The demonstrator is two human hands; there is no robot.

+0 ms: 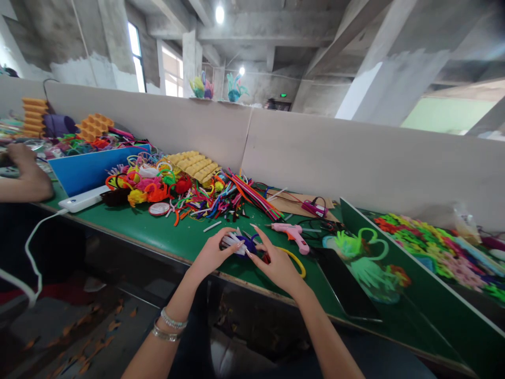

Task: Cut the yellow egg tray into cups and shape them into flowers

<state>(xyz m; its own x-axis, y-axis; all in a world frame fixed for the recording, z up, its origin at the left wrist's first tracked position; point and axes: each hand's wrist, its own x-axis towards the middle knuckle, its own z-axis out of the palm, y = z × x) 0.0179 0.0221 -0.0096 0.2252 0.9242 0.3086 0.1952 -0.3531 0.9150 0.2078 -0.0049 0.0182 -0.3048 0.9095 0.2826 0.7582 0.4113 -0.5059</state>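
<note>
Near the table's front edge, a white and dark blue pipe-cleaner piece (248, 244) is between my two hands. My left hand (215, 251) is closed around its white strands, thumb along the near side. My right hand (278, 264) grips the blue side, its thumb against the piece and index finger extended over it. Part of the piece is hidden by my fingers. Something reddish shows under my right palm, too covered to name. A yellow pipe cleaner (296, 261) curves out beside my right hand. Just beyond lies a pink glue gun (291, 232).
A heap of colourful pipe cleaners (213, 197) and a yellow egg-crate sheet (195, 164) lie at the back left. A white power strip (84, 200) sits farther left. To the right are a dark tablet (345, 284), a green fluffy plant (374, 273) and a divider (418, 295). A co-worker's arm (27, 176) shows far left.
</note>
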